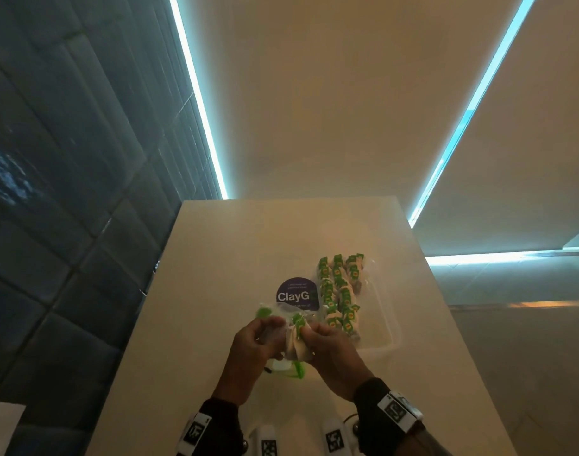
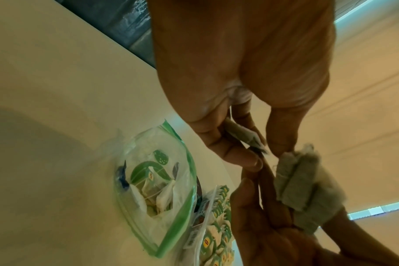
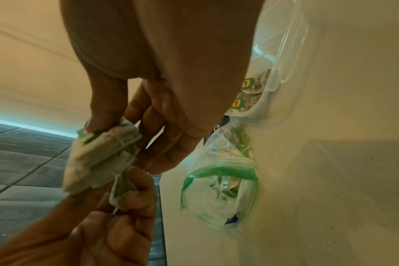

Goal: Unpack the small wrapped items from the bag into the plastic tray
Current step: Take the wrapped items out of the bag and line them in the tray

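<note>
Both hands hover just above the white table. My right hand [image 1: 314, 334] [image 3: 130, 142] pinches a small bundle of tea bags [image 3: 100, 154] [image 2: 303, 189] between thumb and fingers. My left hand [image 1: 265, 327] [image 2: 260, 149] pinches a single tea bag [image 2: 244, 136] [image 3: 121, 190] that hangs off that bundle. Under the hands lies the clear zip bag [image 1: 291, 366] [image 2: 153, 189] [image 3: 219, 190] with a green seal and a few tea bags inside. To the right, the clear plastic tray [image 1: 386, 327] [image 3: 285, 72] holds rows of green-tagged tea bags [image 1: 339, 291].
A purple round "ClayG" label [image 1: 296, 296] shows beyond the hands, left of the tray. The table's [image 1: 235, 245] left edge drops to a dark tiled floor [image 1: 67, 192]. White tagged markers [image 1: 334, 439] sit at the near edge.
</note>
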The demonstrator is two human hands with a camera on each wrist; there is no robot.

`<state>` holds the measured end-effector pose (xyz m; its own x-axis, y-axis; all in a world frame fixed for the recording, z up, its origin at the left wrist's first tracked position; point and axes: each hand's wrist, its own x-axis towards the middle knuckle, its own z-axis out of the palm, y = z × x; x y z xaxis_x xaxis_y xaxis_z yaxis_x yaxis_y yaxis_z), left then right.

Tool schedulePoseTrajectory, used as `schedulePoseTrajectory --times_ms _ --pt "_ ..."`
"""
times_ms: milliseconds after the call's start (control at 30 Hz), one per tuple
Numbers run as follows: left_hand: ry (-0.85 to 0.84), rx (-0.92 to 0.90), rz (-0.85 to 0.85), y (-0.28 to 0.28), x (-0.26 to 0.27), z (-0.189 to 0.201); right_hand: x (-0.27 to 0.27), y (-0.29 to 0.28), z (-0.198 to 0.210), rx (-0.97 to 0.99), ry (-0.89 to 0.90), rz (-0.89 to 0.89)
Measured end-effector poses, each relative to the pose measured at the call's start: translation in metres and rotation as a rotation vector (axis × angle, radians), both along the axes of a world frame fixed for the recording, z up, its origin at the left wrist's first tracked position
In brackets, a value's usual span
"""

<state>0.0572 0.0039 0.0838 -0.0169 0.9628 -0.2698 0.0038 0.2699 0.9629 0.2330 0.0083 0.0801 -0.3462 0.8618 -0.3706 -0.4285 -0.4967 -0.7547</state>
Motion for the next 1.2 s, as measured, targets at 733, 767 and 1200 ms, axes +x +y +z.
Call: schedulePoseTrajectory --times_ms 733,767,1200 --pt "-0.223 -0.09 0.174 -0.005 0.021 0.007 -0.006 0.004 0.001 0.06 -0.231 -0.151" --pt "-0.214 -0.08 0.167 -0.005 0.022 0.007 -0.006 0.004 0.001 0.068 -0.24 -0.143" --pt "0.08 -0.049 0.0 -0.005 0.034 0.013 -0.006 0.001 0.001 0.18 -0.399 -0.241"
